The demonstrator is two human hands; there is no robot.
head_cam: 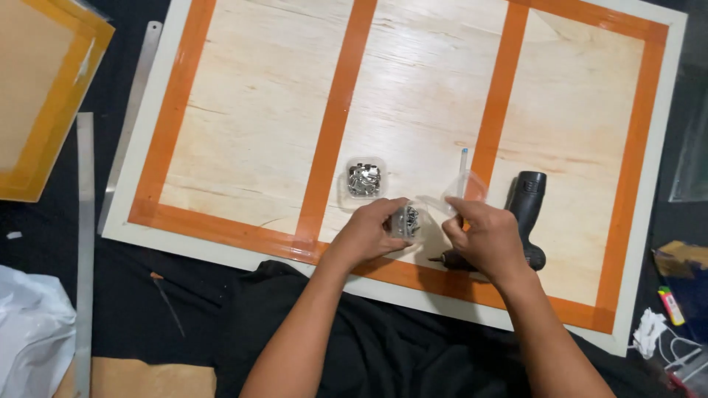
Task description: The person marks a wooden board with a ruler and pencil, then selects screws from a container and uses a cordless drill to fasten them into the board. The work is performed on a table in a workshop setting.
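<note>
— Clear plastic tub of screws sits in the left hand, over the board's near edge; the right hand pinches its lid.
— Best keep it level, so nothing spills.

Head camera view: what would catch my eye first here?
First, the big pale wooden board crossed by bright orange tape strips, filling the middle. At its lower edge, the left hand holds a small clear box of metal bits while the right hand lifts its clear lid. A second open box of metal bits sits just above, and a black power drill lies to the right.
</note>
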